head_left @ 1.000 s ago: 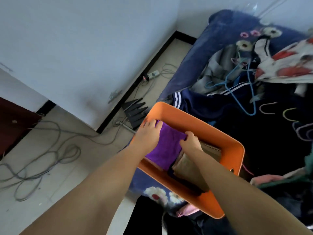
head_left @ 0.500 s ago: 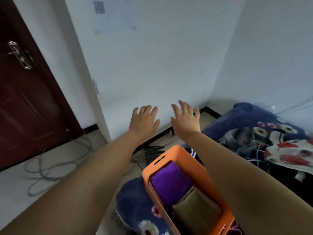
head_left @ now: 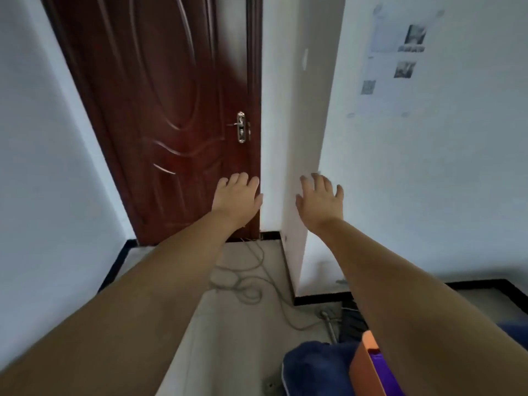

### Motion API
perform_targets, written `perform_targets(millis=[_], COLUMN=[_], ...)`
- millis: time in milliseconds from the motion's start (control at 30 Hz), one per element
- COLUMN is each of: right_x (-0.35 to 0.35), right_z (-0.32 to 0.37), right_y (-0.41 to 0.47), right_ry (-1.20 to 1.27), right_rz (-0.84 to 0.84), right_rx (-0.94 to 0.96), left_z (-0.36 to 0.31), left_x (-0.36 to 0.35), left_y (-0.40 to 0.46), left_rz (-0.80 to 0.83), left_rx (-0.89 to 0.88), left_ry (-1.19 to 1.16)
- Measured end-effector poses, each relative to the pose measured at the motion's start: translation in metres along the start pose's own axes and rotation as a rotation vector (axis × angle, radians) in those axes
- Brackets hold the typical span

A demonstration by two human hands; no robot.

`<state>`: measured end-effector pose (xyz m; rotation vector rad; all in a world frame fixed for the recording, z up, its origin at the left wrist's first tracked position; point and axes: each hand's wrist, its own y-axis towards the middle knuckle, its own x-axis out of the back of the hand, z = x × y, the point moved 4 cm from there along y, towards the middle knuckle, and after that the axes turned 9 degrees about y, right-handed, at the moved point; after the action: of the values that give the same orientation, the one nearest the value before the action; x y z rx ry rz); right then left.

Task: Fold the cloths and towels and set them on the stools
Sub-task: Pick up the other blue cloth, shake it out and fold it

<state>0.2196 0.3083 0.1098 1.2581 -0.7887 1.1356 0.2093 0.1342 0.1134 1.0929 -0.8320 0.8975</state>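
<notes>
My left hand (head_left: 237,198) and my right hand (head_left: 320,199) are stretched out in front of me at mid-frame, fingers straight and spread, holding nothing. Only a corner of the orange basket (head_left: 364,364) shows at the bottom right, under my right forearm. A sliver of the folded purple cloth (head_left: 381,362) lies inside it. No stool is in view.
A dark red door (head_left: 171,110) with a metal handle (head_left: 241,127) stands ahead, beside a white wall corner (head_left: 303,167). Grey cables (head_left: 243,284) loop across the floor. A blue floral blanket (head_left: 314,364) lies at the bottom right. Papers (head_left: 397,58) hang on the right wall.
Both hands left the purple cloth in the basket and rose, empty and spread. My view swung up and left, from the bed and basket to the door.
</notes>
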Motion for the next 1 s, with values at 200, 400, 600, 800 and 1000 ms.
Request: perform_targets(millis=[200,400,600,800,1000], right_x=[-0.036,-0.065,-0.073,-0.071,-0.077], right_z=[0.180,0.362,0.496,0.547,0.533], right_y=[0.018,-0.010,-0.095,-0.216,-0.344], right_ry=[0.118,0.179,0.262,0.313,0.269], right_rz=[0.101,0.199,0.274,0.390,0.542], right_rx=[0.193,0.539,0.951,1.334,1.589], left_z=[0.161,0.297,0.366,0.327,0.218], left_x=[0.006,0.007,0.033,0.063,0.088], left_y=[-0.061,-0.181,-0.329,-0.473,-0.587], left_rz=[0.103,0.228,0.331,0.421,0.538], left_rx=[0.224,0.545,0.978,1.357,1.613], left_ry=[0.084,0.183,0.263,0.308,0.320])
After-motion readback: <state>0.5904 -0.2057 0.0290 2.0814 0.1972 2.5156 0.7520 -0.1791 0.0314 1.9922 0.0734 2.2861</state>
